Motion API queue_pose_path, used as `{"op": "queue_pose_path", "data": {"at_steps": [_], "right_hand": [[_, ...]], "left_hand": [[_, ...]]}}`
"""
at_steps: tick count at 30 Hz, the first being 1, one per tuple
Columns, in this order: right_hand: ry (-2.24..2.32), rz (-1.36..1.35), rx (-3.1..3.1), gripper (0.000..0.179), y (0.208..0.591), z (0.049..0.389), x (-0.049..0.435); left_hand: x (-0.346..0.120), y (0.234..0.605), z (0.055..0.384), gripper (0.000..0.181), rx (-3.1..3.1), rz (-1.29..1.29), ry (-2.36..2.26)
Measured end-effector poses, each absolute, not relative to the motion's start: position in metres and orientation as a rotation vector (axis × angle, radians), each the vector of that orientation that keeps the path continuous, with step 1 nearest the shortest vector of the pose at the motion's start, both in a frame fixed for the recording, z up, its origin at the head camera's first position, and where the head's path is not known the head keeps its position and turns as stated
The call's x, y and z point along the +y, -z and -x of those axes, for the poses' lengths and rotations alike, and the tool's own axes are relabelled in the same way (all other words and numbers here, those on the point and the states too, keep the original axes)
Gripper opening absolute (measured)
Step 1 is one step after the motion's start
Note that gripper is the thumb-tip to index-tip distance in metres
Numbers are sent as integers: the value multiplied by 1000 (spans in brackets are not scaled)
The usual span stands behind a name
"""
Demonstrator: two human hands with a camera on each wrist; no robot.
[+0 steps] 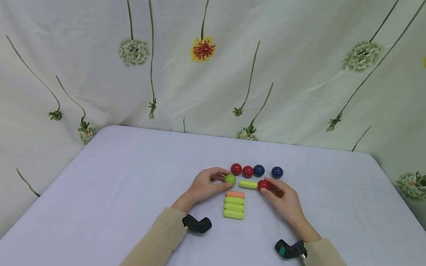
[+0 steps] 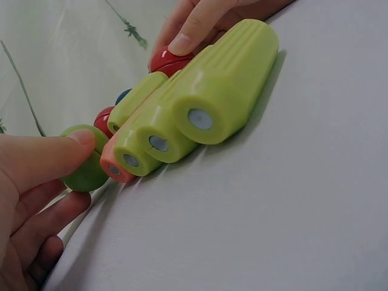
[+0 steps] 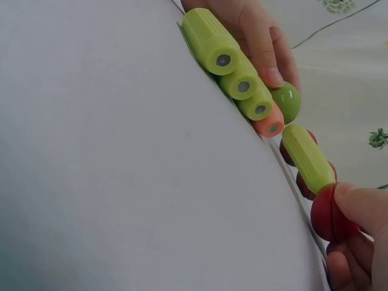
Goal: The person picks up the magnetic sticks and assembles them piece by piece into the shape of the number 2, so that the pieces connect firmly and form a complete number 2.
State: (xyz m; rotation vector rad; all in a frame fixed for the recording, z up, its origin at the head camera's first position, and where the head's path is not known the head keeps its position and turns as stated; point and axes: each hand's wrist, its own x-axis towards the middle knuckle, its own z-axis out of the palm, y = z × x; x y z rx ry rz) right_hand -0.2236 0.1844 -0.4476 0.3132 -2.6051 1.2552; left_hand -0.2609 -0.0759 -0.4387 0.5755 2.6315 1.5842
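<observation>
In the head view my left hand (image 1: 205, 185) pinches a green ball (image 1: 229, 179) between thumb and fingers. To its right, my right hand (image 1: 285, 200) pinches a red ball (image 1: 264, 185). A yellow-green rod (image 3: 308, 159) runs from that red ball toward the green one, with its near end against the red ball. Between the rod's other end and the green ball a small gap shows. Just below lies a stack of side-by-side rods, an orange rod (image 1: 235, 194) at the top and yellow-green rods (image 2: 224, 85) under it. Grey discs show in their ends.
Behind the hands, two red balls (image 1: 236, 169) and two blue balls (image 1: 277, 172) form a row on the white table (image 1: 103, 208). A flower-printed cloth (image 1: 217, 90) hangs beyond the table's far edge. Each wrist carries a black camera (image 1: 197, 224).
</observation>
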Motion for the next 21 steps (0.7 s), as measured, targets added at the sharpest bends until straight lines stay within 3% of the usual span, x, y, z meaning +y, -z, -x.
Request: {"op": "queue_pose_path", "data": {"at_steps": [21], "right_hand": [[-1261,-304,-2621,42,448,224,185]], "left_hand": [[-75,439,260,36,2609,-610,-1581]]}}
